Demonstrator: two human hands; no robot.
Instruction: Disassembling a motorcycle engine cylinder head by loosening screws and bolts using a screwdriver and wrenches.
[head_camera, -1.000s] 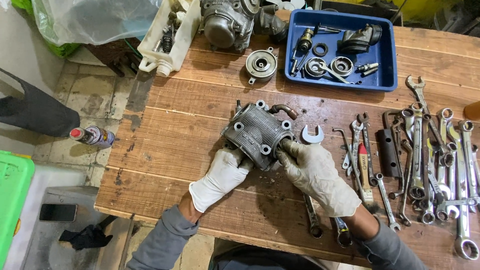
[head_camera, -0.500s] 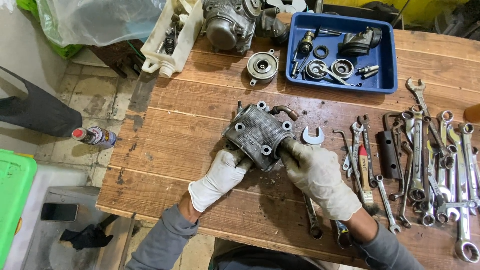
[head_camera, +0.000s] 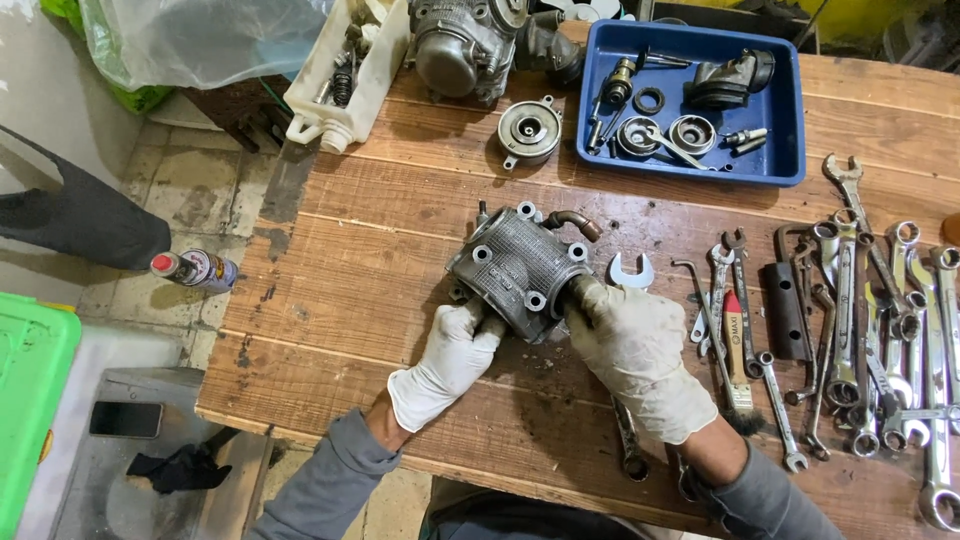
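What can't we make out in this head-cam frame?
Head view only:
- Underside of the engine cylinder: faces the table.
- Right hand fingertips: tucked against the cylinder's side.
- Small parts in the blue tray: too small to identify.
- Rightmost wrenches: cut off by frame edge.

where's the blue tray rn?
Head view, upper right of the wooden table: the blue tray sits beyond the engine cylinder, right of the round metal cover, above the row of wrenches.
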